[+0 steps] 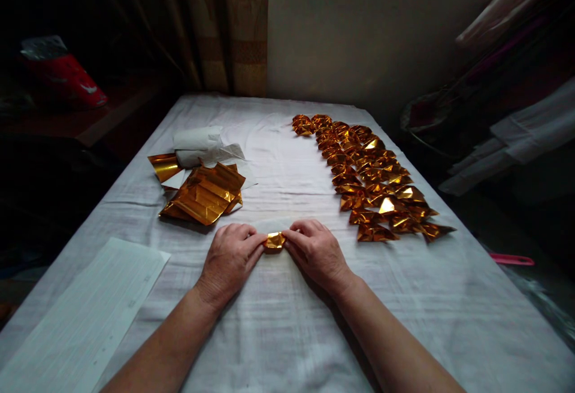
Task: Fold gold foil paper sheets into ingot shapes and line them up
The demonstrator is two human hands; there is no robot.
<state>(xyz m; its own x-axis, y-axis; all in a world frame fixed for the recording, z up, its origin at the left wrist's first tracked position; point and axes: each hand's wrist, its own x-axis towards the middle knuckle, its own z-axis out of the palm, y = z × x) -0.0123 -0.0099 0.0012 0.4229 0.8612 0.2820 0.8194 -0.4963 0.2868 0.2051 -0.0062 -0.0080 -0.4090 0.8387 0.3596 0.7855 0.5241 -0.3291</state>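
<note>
A small folded piece of gold foil paper lies on the white cloth near the front middle. My left hand pinches its left side and my right hand pinches its right side, fingertips of both pressing it against the cloth. Most of the piece is hidden between my fingers. To the left lies a loose stack of flat gold foil sheets. To the right run rows of several finished folded gold pieces.
The table is covered by a white cloth. White crumpled paper lies behind the foil stack. A white lined sheet sits front left. A pink object lies off the right edge. A wall and curtain stand behind.
</note>
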